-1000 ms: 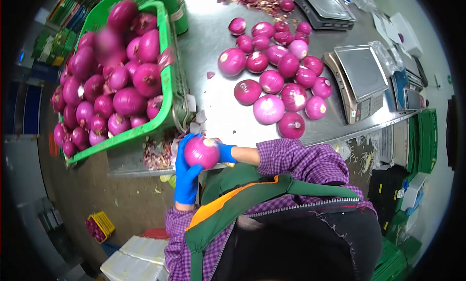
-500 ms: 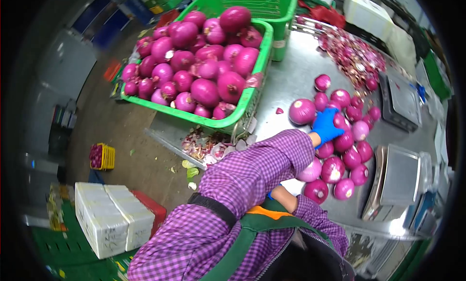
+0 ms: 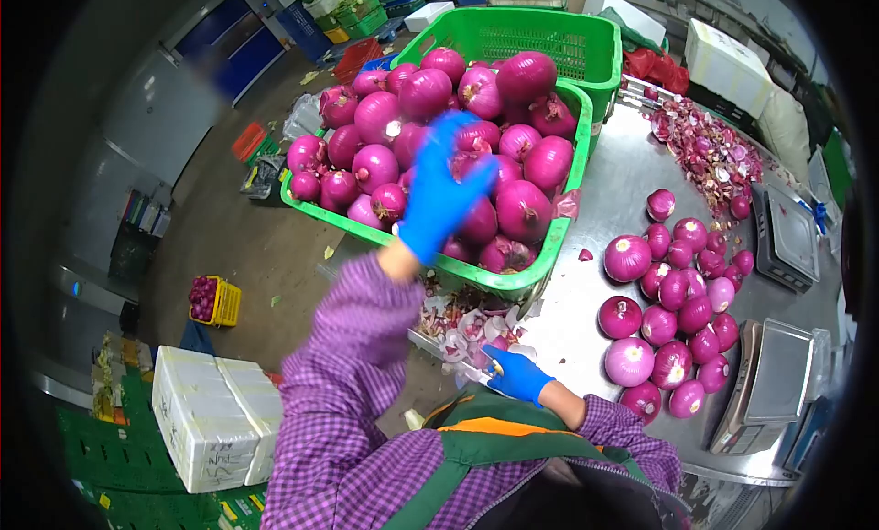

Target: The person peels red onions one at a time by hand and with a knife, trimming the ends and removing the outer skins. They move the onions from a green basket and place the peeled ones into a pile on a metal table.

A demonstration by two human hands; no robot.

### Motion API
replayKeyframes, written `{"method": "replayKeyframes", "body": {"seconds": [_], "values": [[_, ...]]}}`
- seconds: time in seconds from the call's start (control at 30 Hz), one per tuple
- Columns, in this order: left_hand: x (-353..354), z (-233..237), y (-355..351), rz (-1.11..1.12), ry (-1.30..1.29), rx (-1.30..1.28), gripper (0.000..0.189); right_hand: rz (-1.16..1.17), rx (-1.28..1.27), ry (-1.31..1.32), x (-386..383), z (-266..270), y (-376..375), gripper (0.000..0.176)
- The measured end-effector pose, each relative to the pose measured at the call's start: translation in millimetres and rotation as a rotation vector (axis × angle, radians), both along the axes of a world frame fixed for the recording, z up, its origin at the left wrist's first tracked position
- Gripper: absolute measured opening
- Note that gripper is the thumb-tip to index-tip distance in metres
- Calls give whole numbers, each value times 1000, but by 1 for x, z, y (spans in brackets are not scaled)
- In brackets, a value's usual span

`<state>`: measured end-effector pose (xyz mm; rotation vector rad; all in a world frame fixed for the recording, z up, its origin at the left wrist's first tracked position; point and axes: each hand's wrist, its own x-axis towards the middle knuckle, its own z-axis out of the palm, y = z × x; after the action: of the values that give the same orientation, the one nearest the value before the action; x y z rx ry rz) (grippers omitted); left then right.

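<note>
My left hand (image 3: 444, 187), in a blue glove, is stretched out over a green crate (image 3: 513, 283) heaped with unpeeled red onions (image 3: 526, 210). Its fingers are spread and it holds nothing. My right hand (image 3: 515, 373), also gloved in blue, stays close to my body at the near edge of the steel table (image 3: 604, 191). It is closed on a small knife (image 3: 476, 373) whose blade points left. A group of peeled onions (image 3: 678, 319) lies on the table to the right.
Loose peels (image 3: 467, 324) lie at the table edge below the crate, and a bigger heap of skins (image 3: 714, 150) at the far side. Two scales (image 3: 778, 374) (image 3: 787, 237) stand at the right. An empty green crate (image 3: 540, 36) sits behind. White boxes (image 3: 215, 416) and a yellow basket (image 3: 215, 301) are on the floor.
One second ago both hands held a peeled onion. My left hand then reached to the peeled group on the table, and has since swung left over the crate, empty.
</note>
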<state>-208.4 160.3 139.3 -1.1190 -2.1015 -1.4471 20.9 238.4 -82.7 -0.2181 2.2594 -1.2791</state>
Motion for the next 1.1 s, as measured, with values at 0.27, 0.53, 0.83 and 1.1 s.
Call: {"method": "replayKeyframes", "body": {"seconds": [0.27, 0.53, 0.83, 1.1], "values": [[-211, 2, -29, 420, -38, -594, 96, 65, -54, 138, -21, 5, -33, 65], [-198, 15, -43, 100, -431, -94, 77, -117, -126, 260, -24, 15, -19, 52], [-18, 8, -178, -642, -1025, 1169, 93, -381, -413, 281, -27, 43, -34, 30], [136, -85, -240, -134, -1133, 1101, 88, -331, -336, 728, -50, 98, -73, 49]]}}
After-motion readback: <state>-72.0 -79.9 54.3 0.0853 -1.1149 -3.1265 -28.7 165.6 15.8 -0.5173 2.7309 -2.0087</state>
